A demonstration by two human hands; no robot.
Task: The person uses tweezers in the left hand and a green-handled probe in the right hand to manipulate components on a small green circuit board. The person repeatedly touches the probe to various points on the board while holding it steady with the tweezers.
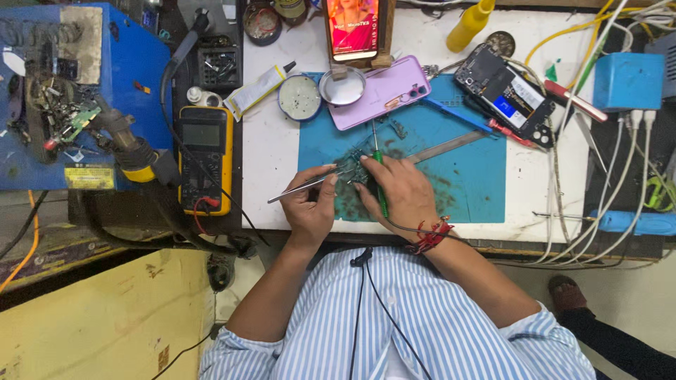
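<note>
Left hand (310, 207) sits low on the blue mat (472, 176), fingers pressed together and pinching a pair of metal tweezers (304, 186), tips aimed right at the small circuit board (357, 169) lying near the middle of the mat's left half. Right hand (396, 193) is just across from it, curled around a green-handled tool (380, 184) that stands nearly upright over the same board, its thin metal tip pointing away from the person; a red thread band (431, 236) wraps that wrist. The two hands crowd the board from both sides, so most of it is hidden and I cannot make out what the tips touch. Just beyond, a lilac phone (384, 90) lies face down across the mat's top edge, with a round metal dish (342, 86) touching it and a round tin (299, 97) beside that. A metal ruler (451, 146) slants over the mat to the right of the hands. Farther right, an opened phone (505, 95) shows its insides. To the left, a yellow meter (204, 158) rests off the mat, a white tube (260, 86) lies above it, and a yellow bottle (470, 24) stands at the back.
</note>
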